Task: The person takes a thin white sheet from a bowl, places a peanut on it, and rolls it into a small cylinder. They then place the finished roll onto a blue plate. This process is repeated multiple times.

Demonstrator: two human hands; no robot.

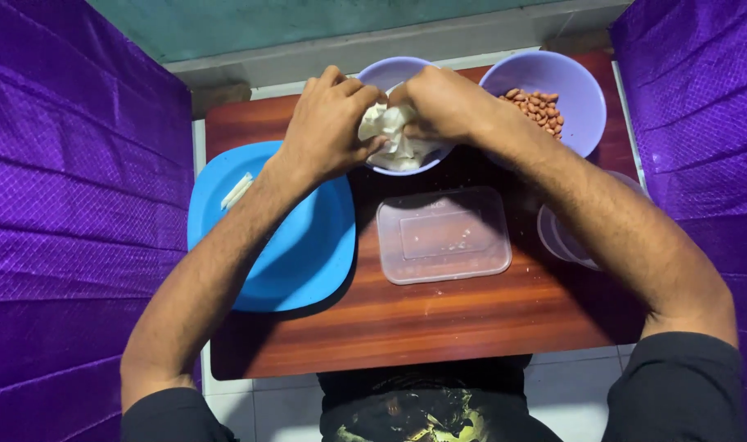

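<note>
Both my hands meet over a lilac bowl [390,72] at the back middle of a small wooden table [439,319]. My left hand [328,123] and my right hand [443,102] each grip a lump of pale white dough [394,137], which hangs over the bowl and hides most of its inside. To the right stands a second lilac bowl [582,98] holding brown peanuts [537,108].
A blue plate [300,262] with a small pale strip [236,191] lies at the left. A clear rectangular lid [444,236] lies in the middle. A translucent round container [557,237] sits under my right forearm. Purple quilted cloth [62,205] walls both sides.
</note>
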